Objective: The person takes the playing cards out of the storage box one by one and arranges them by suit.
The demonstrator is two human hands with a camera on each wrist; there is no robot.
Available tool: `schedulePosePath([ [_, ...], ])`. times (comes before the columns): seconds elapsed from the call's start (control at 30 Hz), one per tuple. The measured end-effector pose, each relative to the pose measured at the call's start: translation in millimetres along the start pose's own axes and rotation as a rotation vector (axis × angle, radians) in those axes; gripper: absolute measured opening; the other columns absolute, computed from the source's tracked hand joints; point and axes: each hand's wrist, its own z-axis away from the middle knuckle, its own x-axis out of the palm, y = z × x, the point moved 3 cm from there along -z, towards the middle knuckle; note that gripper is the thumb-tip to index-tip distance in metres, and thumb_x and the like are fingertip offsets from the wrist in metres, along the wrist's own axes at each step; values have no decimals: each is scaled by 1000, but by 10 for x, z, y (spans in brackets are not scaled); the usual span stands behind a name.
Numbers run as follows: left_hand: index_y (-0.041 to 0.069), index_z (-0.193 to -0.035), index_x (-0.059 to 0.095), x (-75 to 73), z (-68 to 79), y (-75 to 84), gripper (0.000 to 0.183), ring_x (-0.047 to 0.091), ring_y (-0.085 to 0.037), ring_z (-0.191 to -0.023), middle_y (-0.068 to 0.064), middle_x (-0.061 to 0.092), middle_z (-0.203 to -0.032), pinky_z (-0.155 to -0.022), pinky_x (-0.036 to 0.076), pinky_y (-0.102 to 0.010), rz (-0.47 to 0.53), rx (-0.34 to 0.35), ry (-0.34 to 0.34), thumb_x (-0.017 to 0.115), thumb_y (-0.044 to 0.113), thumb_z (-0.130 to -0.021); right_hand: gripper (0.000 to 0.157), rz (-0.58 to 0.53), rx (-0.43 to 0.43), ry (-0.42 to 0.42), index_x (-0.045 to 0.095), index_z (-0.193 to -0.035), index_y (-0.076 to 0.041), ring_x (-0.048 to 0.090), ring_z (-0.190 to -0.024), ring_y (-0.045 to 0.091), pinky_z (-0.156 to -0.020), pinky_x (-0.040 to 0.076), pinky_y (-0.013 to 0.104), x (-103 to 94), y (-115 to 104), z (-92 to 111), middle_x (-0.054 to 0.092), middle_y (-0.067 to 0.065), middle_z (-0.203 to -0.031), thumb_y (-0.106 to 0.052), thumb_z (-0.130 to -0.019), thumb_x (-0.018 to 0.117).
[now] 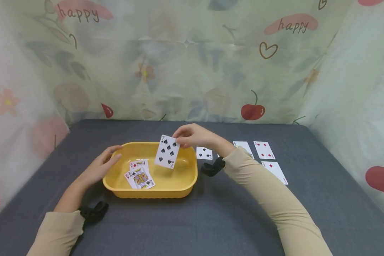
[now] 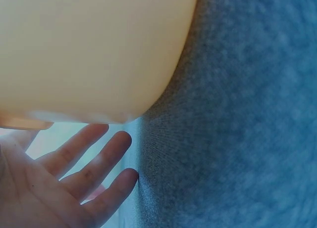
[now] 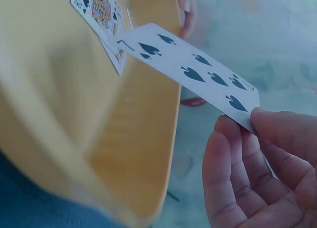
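Note:
My right hand pinches a seven of spades by its upper right corner, with the thumb on the card's face. The card is tilted over a yellow plastic tub. In the tub's left part several face cards, a king of spades among them, overlap one another. My left hand rests at the tub's left end, thumb over the rim. In the left wrist view its fingers are spread and nearly straight beside the tub's outer wall.
Right of the tub, face-up cards lie on the dark grey cloth: a five of spades, a four of diamonds, a two of diamonds and an ace, partly behind my right forearm. A printed curtain surrounds the table.

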Motion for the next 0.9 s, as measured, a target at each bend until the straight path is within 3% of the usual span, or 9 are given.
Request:
schedulePosePath([
  [0.2,8,-145,24,1,7,2,57,38,-42,-127,-26,29,-146,-100,34,-57,-9,2,-1,36,40,-100,24,-30,-1,39,62,-113,-10,62,-91,21,-85,51,37,-134,89,133,66,10,-109,-18,-91,59],
  [0.63,8,-145,25,0,-1,5,57,38,-42,-127,-26,29,-146,-101,34,-57,-10,1,1,36,41,-100,24,-69,-13,156,61,-111,-9,62,-91,25,-87,51,36,-386,255,386,64,8,-97,-21,-90,61],
  [0.9,7,-145,25,-5,0,-2,57,37,-43,-128,-26,29,-146,-100,34,-57,-7,8,7,36,40,-100,27,-102,-21,226,60,-113,-4,63,-90,20,-88,52,36,-551,445,503,64,9,-104,-19,-91,60],
])
